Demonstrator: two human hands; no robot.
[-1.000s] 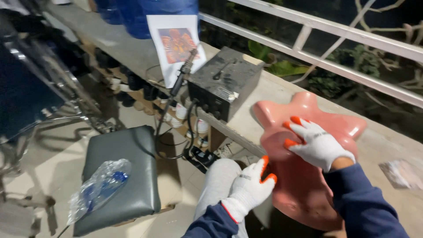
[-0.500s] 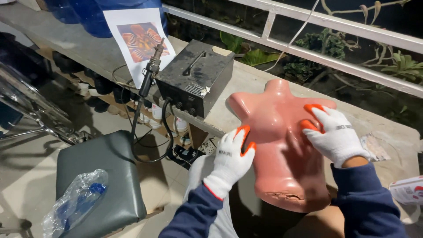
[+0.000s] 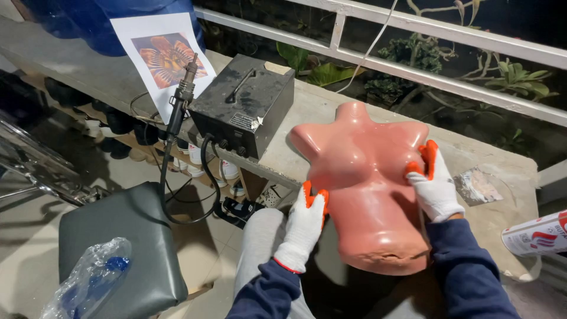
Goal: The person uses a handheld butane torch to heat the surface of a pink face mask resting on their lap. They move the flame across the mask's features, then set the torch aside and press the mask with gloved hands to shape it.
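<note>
Two gloved hands grip a pink mannequin torso [image 3: 366, 189] lying on the near edge of a concrete ledge [image 3: 496, 159]: the left hand [image 3: 304, 227] clasps its left side, the right hand [image 3: 434, 186] its right. A dark metal box [image 3: 242, 112] sits just left.

Pink plastic mannequin torso [image 3: 366, 189] lies on the grey concrete table [image 3: 307, 112], its lower end over the near edge. Left hand [image 3: 304, 227] on its left side, right hand [image 3: 434, 186] on its right. Dark metal control box [image 3: 242, 112] just left of torso; printed paper sheet [image 3: 162, 65] further left; white spray can [image 3: 534, 233] far right.
</note>
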